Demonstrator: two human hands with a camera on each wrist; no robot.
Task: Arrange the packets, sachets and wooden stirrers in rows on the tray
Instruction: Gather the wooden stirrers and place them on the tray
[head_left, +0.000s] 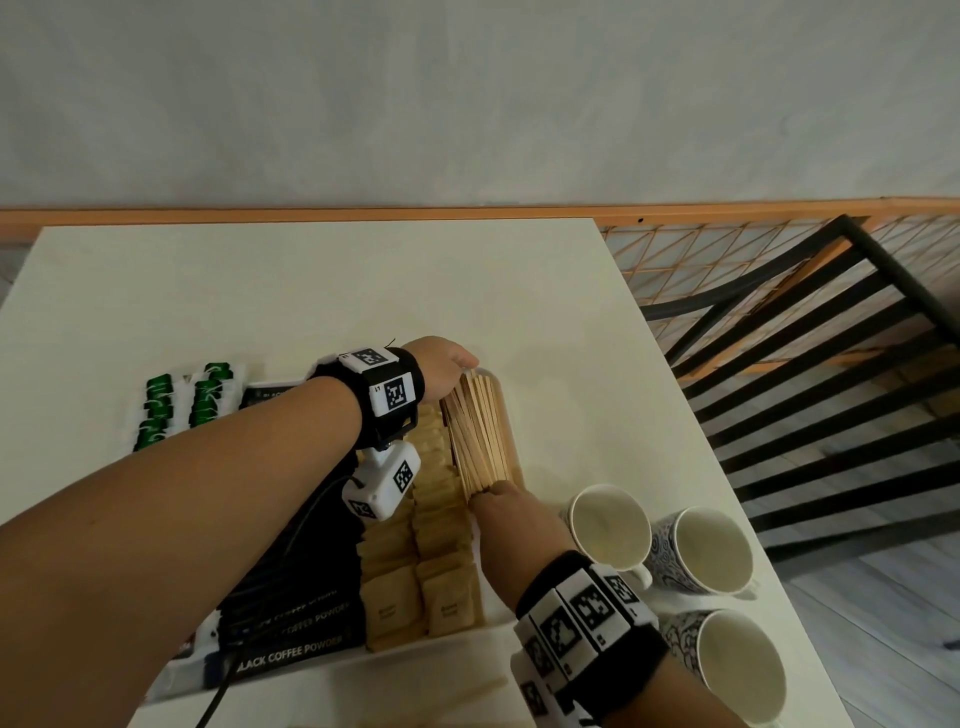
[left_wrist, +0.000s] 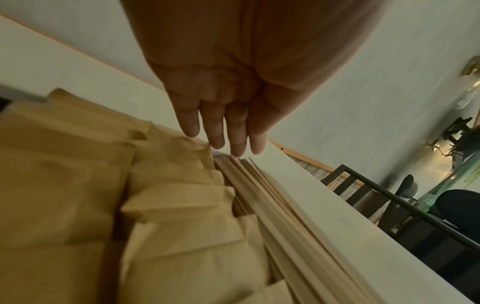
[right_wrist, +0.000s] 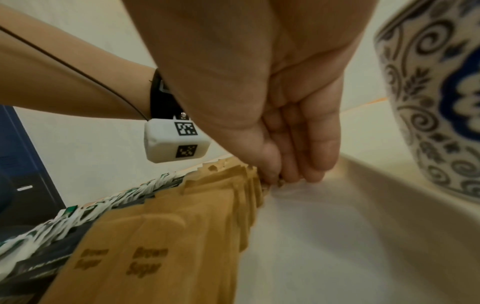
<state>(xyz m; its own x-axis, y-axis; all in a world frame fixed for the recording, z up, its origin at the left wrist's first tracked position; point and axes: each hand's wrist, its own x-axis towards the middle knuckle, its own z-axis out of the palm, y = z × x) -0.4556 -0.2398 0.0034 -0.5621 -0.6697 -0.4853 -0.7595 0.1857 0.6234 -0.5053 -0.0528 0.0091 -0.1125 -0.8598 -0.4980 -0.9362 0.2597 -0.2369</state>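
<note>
A white tray (head_left: 431, 652) holds black coffee powder packets (head_left: 291, 623), two rows of brown sugar sachets (head_left: 421, 545) and a bundle of wooden stirrers (head_left: 480, 436) along its right side. My left hand (head_left: 447, 364) is at the bundle's far end. In the left wrist view its straight fingers (left_wrist: 235, 131) touch the stirrers' (left_wrist: 272, 195) tips. My right hand (head_left: 506, 506) is at the near end. In the right wrist view its straight fingers (right_wrist: 293, 160) press the stirrer ends (right_wrist: 279, 183) beside the sachets (right_wrist: 161, 246). The tray floor (right_wrist: 324, 236) to the right is bare.
Green and white sachets (head_left: 182, 405) lie in rows left of the coffee packets. Three patterned cups (head_left: 698, 551) stand on the table right of the tray, one cup (right_wrist: 436, 102) close to my right hand. A black slatted chair (head_left: 831, 389) stands past the table's right edge.
</note>
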